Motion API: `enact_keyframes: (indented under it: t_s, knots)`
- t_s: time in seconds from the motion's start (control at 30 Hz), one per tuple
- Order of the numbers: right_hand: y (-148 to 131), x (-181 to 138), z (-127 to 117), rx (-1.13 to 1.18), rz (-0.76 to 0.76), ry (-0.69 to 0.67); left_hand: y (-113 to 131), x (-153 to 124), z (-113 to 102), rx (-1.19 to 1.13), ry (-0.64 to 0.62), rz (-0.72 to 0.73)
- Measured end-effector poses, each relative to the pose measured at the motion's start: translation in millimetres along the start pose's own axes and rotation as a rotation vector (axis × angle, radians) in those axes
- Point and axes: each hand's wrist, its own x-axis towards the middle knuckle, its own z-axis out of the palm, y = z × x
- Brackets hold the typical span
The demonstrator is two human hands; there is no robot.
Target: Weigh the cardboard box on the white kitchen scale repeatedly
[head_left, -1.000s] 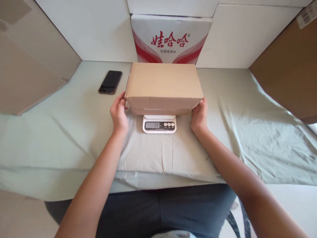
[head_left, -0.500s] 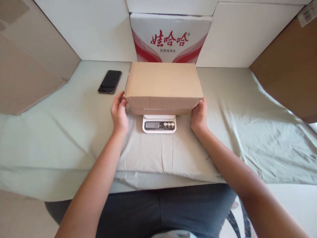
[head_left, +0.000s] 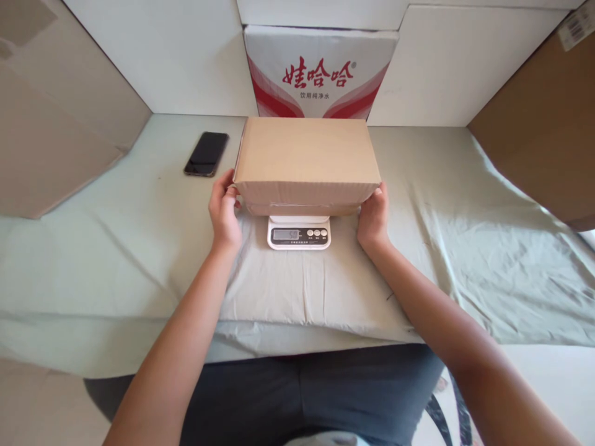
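A closed brown cardboard box [head_left: 307, 152] sits on a small white digital kitchen scale [head_left: 299, 243], covering the scale's platform. The scale's front panel sticks out toward me, with a display that seems to read 50 and several round buttons beside it. My left hand [head_left: 225, 210] grips the box's near left corner, thumb toward the front. On the opposite side, my right hand [head_left: 374, 214] is around the near right corner. Some fingertips of both hands are hidden against or behind the box.
A black smartphone [head_left: 206, 153] lies on the pale green cloth [head_left: 116, 248] to the left of the box. Behind stands a white and red printed carton [head_left: 320, 71] among white panels. Large brown cartons flank the table, one at left [head_left: 60, 118] and one at right [head_left: 539, 136].
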Motion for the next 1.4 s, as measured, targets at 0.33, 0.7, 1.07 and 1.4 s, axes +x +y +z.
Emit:
enact_keyframes:
  t_s: [0.33,0.7,1.07,1.4]
  knots:
    - [-18,-12,9,0.022,-0.096,-0.106,8,-6,1,-0.128,-0.137,0.083]
    - [-35,-30,16,-0.092,-0.052,-0.101,26,-25,17,-0.224,-0.226,0.069]
    - [-45,-15,26,-0.111,-0.118,-0.084,69,-16,28,-0.234,-0.259,0.035]
    - [-4,91,55,0.043,-0.155,-0.142,5,97,97,-0.291,-0.132,0.0]
